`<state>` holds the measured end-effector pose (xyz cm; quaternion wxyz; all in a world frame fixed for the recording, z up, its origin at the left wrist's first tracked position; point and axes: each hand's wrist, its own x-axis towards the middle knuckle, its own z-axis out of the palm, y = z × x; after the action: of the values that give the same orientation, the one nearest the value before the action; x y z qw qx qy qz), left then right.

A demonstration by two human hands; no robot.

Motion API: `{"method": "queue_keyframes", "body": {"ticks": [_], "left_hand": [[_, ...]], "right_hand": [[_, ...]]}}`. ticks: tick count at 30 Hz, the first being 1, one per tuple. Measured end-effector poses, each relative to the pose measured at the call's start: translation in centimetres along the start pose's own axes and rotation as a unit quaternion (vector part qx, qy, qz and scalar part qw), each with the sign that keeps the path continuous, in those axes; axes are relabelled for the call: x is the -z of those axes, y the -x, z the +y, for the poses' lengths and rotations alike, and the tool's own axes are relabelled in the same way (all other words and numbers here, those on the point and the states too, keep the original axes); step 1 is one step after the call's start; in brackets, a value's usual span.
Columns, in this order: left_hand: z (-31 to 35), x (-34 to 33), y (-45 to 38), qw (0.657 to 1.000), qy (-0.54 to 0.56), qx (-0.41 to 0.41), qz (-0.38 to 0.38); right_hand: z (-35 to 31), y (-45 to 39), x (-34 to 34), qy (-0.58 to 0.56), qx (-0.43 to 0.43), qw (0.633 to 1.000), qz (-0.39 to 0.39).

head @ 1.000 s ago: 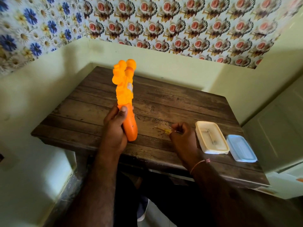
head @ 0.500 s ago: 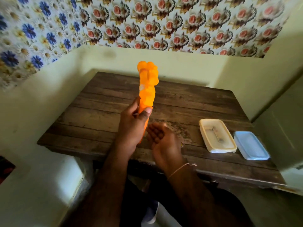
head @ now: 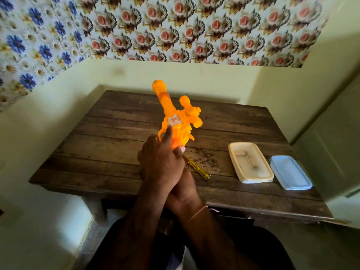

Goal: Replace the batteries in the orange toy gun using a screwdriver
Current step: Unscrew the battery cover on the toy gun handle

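The orange toy gun (head: 176, 117) is held above the middle of the wooden table (head: 109, 137), barrel pointing away from me. My left hand (head: 160, 162) wraps its grip from the left, index finger lying along the body. My right hand (head: 185, 190) sits under and behind the left one, mostly hidden, with a thumb tip touching the grip's base. A small screwdriver (head: 197, 168) with a clear yellow handle lies on the table just right of my hands.
A cream plastic box (head: 236, 166) with small items inside stands at the table's right. Its pale blue lid (head: 291, 173) lies beside it near the right edge. Walls close in behind and to the left of the table.
The gun has tilted from upright to lying flatter, side face up. My right hand let go of the screwdriver, which now lies on the table, and joined the left hand at the grip.
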<state>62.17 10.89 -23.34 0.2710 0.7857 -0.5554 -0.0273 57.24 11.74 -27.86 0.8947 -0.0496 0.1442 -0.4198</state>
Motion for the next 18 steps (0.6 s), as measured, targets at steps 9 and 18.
{"method": "queue_keyframes", "body": {"ticks": [9, 18], "left_hand": [[-0.9, -0.7, -0.5, 0.999, -0.004, 0.042, -0.002], [-0.7, -0.2, -0.6, 0.999, 0.002, 0.045, 0.001]], "right_hand": [[0.2, -1.1, 3.2, 0.102, 0.038, 0.994, 0.002], [0.2, -1.3, 3.2, 0.135, 0.061, 0.989, -0.004]]}}
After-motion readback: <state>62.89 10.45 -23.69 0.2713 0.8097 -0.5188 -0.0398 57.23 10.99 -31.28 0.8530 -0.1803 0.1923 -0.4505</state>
